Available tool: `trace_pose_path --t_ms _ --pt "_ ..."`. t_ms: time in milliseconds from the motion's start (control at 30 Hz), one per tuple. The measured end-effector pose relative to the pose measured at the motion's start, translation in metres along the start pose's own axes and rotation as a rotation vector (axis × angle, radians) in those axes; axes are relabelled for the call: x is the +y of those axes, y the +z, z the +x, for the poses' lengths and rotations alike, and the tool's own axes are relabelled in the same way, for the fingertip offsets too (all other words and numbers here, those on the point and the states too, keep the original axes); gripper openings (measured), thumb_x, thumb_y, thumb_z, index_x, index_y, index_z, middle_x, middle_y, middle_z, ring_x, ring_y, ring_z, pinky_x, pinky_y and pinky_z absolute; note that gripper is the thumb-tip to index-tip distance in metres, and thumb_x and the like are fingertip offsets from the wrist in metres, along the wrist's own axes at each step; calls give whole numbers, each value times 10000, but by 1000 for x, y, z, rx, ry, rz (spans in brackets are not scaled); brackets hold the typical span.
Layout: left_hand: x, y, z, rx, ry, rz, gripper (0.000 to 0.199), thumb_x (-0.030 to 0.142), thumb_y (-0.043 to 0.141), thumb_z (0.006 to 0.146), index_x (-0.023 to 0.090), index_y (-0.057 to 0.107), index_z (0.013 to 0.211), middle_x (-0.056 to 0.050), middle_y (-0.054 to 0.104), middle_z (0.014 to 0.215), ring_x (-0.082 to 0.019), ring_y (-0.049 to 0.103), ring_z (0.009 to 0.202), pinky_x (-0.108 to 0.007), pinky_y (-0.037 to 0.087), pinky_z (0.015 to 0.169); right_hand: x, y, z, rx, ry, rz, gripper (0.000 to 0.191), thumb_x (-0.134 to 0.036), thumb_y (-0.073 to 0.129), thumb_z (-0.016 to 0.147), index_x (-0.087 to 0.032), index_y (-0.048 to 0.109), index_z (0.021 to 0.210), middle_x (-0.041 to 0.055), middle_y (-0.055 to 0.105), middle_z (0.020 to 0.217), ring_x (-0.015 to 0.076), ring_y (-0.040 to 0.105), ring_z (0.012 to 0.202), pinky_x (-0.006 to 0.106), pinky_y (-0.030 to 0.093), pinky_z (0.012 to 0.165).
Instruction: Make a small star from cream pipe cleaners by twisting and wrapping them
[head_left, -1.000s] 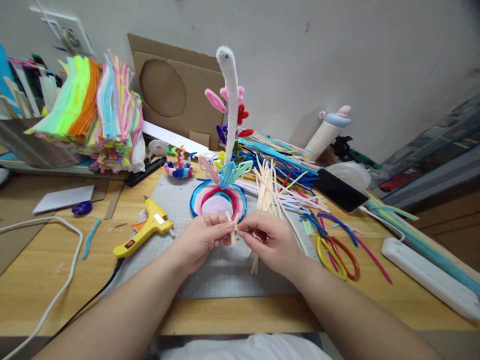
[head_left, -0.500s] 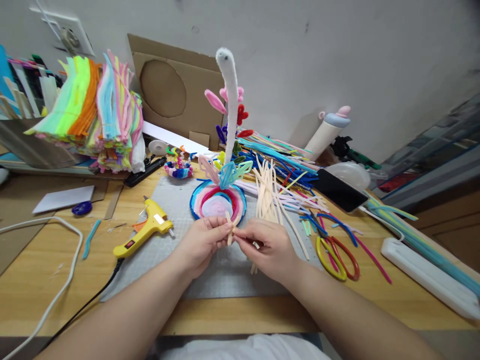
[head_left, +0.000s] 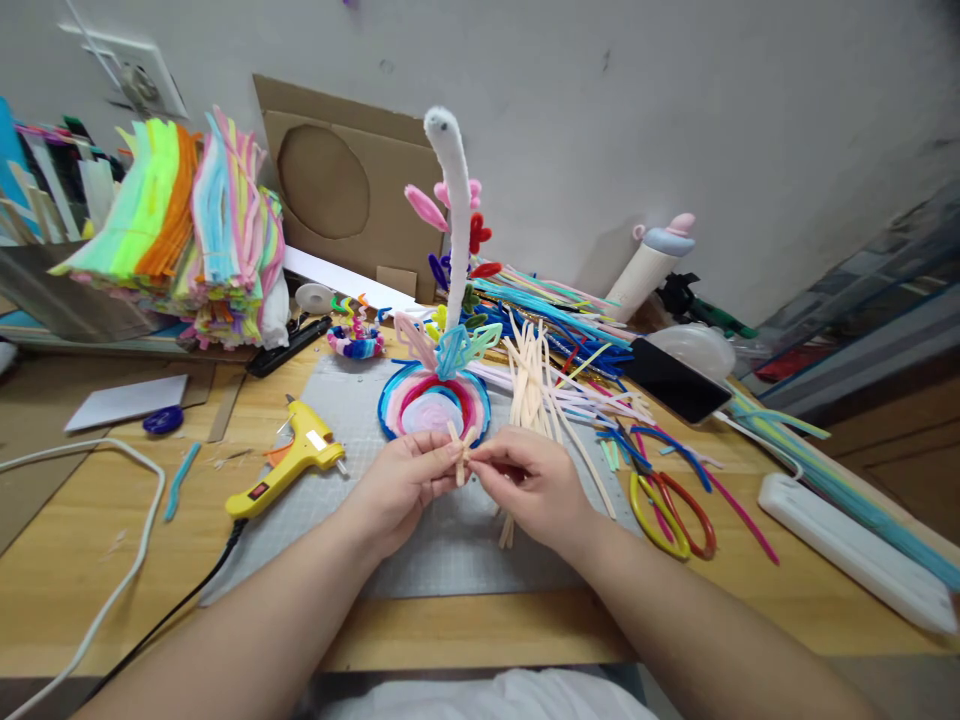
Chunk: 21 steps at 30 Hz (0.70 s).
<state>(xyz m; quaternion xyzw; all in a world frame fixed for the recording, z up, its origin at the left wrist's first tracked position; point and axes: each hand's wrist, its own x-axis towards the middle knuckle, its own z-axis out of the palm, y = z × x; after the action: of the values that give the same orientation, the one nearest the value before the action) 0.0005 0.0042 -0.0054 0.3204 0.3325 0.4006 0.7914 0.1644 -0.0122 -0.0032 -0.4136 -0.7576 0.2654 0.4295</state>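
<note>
Both of my hands meet over the grey cutting mat [head_left: 300, 540], pinching a small piece of crossed cream pipe cleaners [head_left: 460, 455]. My left hand [head_left: 405, 490] grips it from the left between thumb and fingers. From the right, my right hand [head_left: 536, 490] pinches it with thumb and forefinger. Just behind stands a round base of coiled pipe cleaners [head_left: 390, 395] in blue, pink and red, with a tall white fuzzy stem [head_left: 457, 230] and coloured petals rising behind it. A bundle of cream pipe cleaners [head_left: 531, 390] lies beside my right hand, partly hidden by it.
A yellow glue gun [head_left: 300, 455] lies on the left with its cord. Scissors [head_left: 667, 510], a phone [head_left: 679, 380] and a white power strip [head_left: 855, 550] are on the right. Bundled pipe cleaners [head_left: 150, 205] stand at back left by a cardboard panel [head_left: 405, 190].
The view has shifted slightly. Both hands stay on the cream piece, and the right fingers have changed position a little at its crossing.
</note>
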Motion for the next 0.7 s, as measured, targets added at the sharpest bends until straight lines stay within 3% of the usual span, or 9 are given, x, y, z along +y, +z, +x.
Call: trace_pose_path --t_ms 133,200,367,433,533,700 --pt "6 -1 -2 -41 -105 -64 114 246 665 752 149 666 811 -28 657 780 -116 580 698 -239 470 649 4 -4 5 -31 164 200 63 -220 582 804 -177 627 804 33 631 759 140 593 674 244 461 589" --pt "7 -2 -3 -73 -132 -20 120 245 663 756 137 669 808 -32 644 757 -111 570 688 -219 457 615 6 -6 6 -74 192 240 75 -232 579 810 -170 621 809 30 625 759 136 588 676 243 462 598" --pt "7 -1 -4 -64 -96 86 136 232 699 716 110 652 678 -7 596 626 -85 528 595 -192 404 580 1 -13 7 -187 134 192 101 -251 571 821 -170 590 879 33 596 814 124 552 683 232 441 589" --pt "7 -1 -3 -61 -70 97 168 248 687 724 112 637 639 -4 575 587 -91 511 573 -207 392 574 -4 -15 7 -223 61 104 196 -272 625 778 -183 569 942 34 583 862 128 526 689 238 432 588" --pt "5 -1 -2 -52 -51 124 196 263 673 731 121 618 607 -4 555 557 -107 500 559 -231 378 570 -10 -13 5 -184 -26 -72 268 -231 653 731 -204 544 974 42 574 906 161 525 779 260 433 632" --pt "0 1 -2 -11 13 162 249 277 679 718 133 573 544 18 491 531 -99 442 542 -225 341 551 -11 0 -2 -16 -36 -267 172 -168 574 752 -214 540 914 59 565 935 190 547 865 278 429 658"
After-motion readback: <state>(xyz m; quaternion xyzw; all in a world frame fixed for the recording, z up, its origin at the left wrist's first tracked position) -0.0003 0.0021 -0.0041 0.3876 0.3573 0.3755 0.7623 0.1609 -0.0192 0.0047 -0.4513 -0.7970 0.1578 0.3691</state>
